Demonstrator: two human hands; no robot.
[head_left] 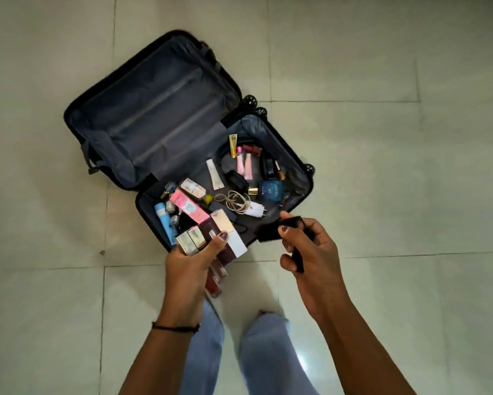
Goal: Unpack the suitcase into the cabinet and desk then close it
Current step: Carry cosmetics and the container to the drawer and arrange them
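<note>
A: Looking straight down, and there's the suitcase (159,109), lying wide open on the tiled floor (382,81) just ahead of your feet. The far half shows bare grey lining. The near half is where all the small stuff lies.

B: And your left hand (191,258) is full. Fingers and thumb are curled round a bundle of small boxes (225,232), gold, maroon and pale, held over the near corner of the case. A couple of reddish gloss tubes (215,280) poke out beneath the palm.

A: Your right hand (310,252)? Thumb and fingers pinch a small black box (268,233) above the near edge, and a second dark piece sits lower in the same grip. What that second piece is, I can't tell.

B: Down in the case there's a pink carton (188,208) beside a light blue tube (164,223) at the left. A coiled white cable (233,199) touches its white plug (255,210) in the middle, with a dark blue bottle (271,191) just beyond.

A: Further back, a white tube (214,173) and a gold tube (233,145), with pink little bottles (248,166) just to their right.

B: Your two hands are apart from each other. A thin dark band (176,327) circles your left wrist, and pale blue jeans (268,352) show below.
</note>
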